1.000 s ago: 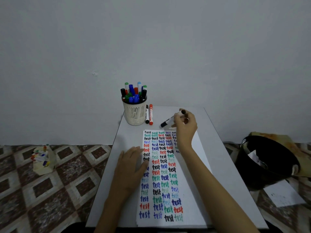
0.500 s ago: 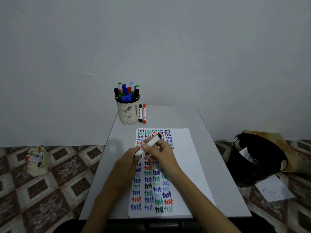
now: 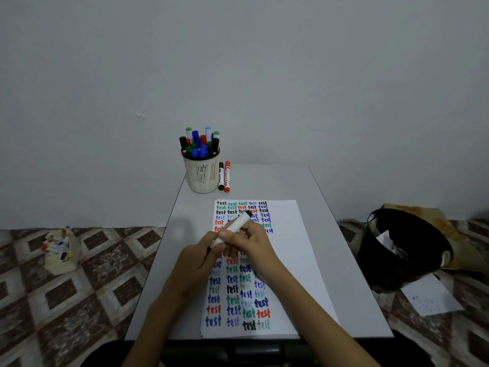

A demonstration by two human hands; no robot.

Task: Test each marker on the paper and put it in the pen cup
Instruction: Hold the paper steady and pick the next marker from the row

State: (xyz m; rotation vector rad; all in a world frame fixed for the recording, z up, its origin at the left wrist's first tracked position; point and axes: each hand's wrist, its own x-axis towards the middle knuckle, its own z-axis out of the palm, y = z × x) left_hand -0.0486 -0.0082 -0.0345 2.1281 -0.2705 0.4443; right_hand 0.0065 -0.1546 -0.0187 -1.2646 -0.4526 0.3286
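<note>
Both hands hold one white marker (image 3: 236, 225) with a black end above the paper (image 3: 285, 250). My right hand (image 3: 251, 241) grips its barrel in the middle. My left hand (image 3: 199, 256) grips its lower end, which is hidden in the fingers. The paper is covered with rows of "test" in several colours. A cream pen cup (image 3: 202, 173) stuffed with several markers stands at the table's far left. A black marker (image 3: 221, 176) and a red marker (image 3: 227, 176) lie right beside it.
The small grey table (image 3: 325, 234) is narrow, with floor on both sides. A black bin (image 3: 402, 250) stands on the floor to the right, a loose sheet (image 3: 431, 298) next to it. A small box of markers (image 3: 59, 250) sits on the floor at left.
My right hand brought the marker from near the cup back over the paper. My left hand rose from the sheet and took the marker's lower end.
</note>
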